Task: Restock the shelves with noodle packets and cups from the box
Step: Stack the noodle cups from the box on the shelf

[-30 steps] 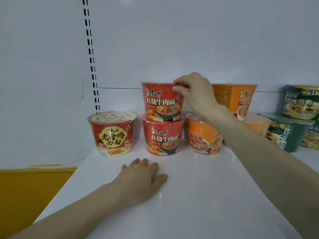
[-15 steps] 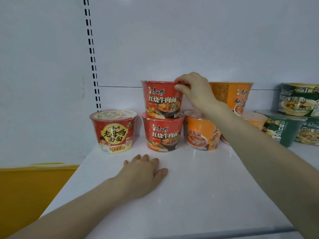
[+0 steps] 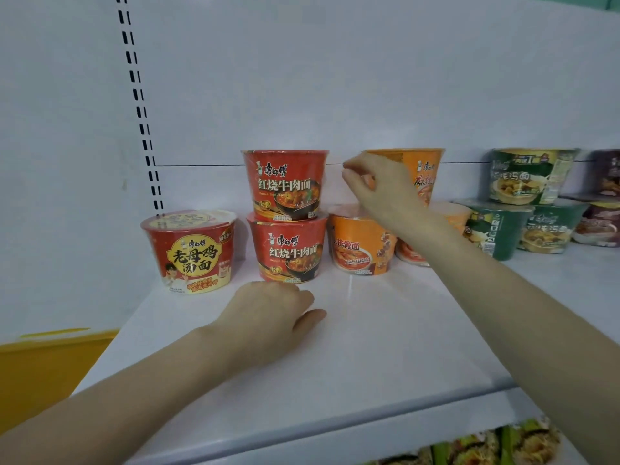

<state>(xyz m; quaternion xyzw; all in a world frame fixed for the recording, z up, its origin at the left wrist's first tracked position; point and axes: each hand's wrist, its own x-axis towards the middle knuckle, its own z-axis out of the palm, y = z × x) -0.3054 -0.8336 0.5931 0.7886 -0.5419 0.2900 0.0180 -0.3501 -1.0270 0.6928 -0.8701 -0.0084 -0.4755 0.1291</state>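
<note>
Two red noodle cups stand stacked at the back of the white shelf (image 3: 385, 347): the upper red cup (image 3: 285, 184) sits on the lower red cup (image 3: 290, 248). My right hand (image 3: 379, 191) hovers just right of the upper cup, fingers loosely curled and holding nothing, in front of an orange cup (image 3: 426, 172) that tops another stack. My left hand (image 3: 268, 313) rests on the shelf in front of the lower red cup, fingers bent. A red-and-yellow cup (image 3: 193, 251) stands alone at the left. A lower orange cup (image 3: 360, 245) sits right of the red stack.
Green cups (image 3: 530, 176) and dark purple cups (image 3: 600, 226) fill the shelf's right end. A slotted upright (image 3: 141, 105) runs up the back panel. A yellow panel (image 3: 43, 367) lies lower left. Green noodle packets (image 3: 486, 444) show on the shelf below.
My right hand has let go of the upper red cup's rim and pulled away to the right. The view has dropped a little, showing the shelf's front edge. My left hand stays put.
</note>
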